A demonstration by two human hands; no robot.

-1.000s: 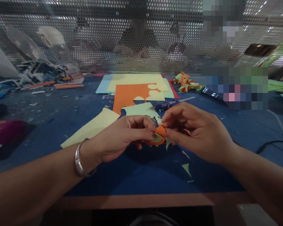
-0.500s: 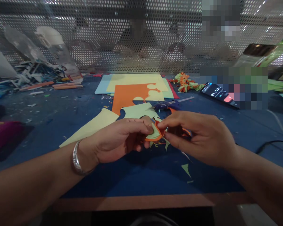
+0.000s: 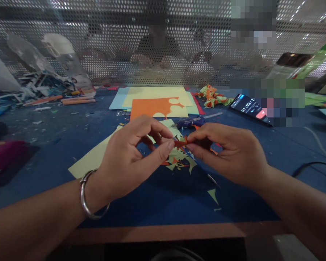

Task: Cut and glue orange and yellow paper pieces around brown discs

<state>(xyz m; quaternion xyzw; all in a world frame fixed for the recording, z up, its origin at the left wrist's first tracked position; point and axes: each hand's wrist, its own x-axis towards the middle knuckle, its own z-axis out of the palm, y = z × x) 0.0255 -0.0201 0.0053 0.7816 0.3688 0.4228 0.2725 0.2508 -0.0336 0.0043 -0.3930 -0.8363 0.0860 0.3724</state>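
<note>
My left hand (image 3: 130,157) and my right hand (image 3: 228,152) meet above the blue table (image 3: 70,145), both pinching a small orange paper piece (image 3: 180,143) between thumb and forefinger. The piece is held flat and edge-on between the fingertips. Under it lie green and orange paper offcuts (image 3: 179,161). A silver bangle (image 3: 87,195) circles my left wrist.
Coloured paper sheets (image 3: 154,99) with an orange one cut out lie behind the hands, with a blue glue gun (image 3: 191,122) beside them. A phone (image 3: 247,107) showing a timer sits right. A scrap pile (image 3: 43,85) lies far left, and a perforated metal screen (image 3: 125,43) stands behind.
My left hand rose and turned, its fingers arching over. The curled orange and green piece now looks flattened and pinched edge-on between both hands. The phone screen is fully in view.
</note>
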